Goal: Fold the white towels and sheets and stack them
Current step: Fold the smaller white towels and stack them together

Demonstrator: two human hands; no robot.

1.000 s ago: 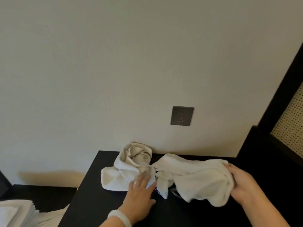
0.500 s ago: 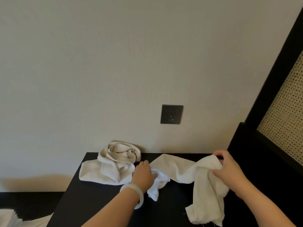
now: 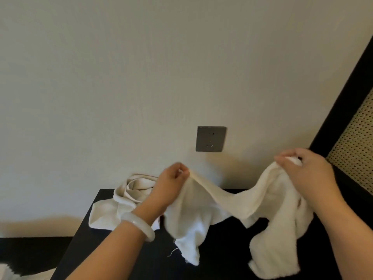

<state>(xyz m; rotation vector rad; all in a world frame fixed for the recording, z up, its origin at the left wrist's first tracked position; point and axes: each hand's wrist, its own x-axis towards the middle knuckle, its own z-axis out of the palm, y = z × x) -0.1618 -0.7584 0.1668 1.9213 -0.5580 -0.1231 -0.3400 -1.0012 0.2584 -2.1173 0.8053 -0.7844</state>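
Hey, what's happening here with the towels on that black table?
A person is holding a white towel up over the black table, the left hand pinching one part of its top edge and the right hand gripping another. The towel sags between the hands and hangs unfolded, its ends dangling toward the table. A second crumpled towel lies at the table's back left, by the wall, not yet folded. Nothing folded sits on the table yet.

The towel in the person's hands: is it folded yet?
Not folded. The towel hangs loose and sagging between the left hand and the right hand, its ends dangling over the black table.
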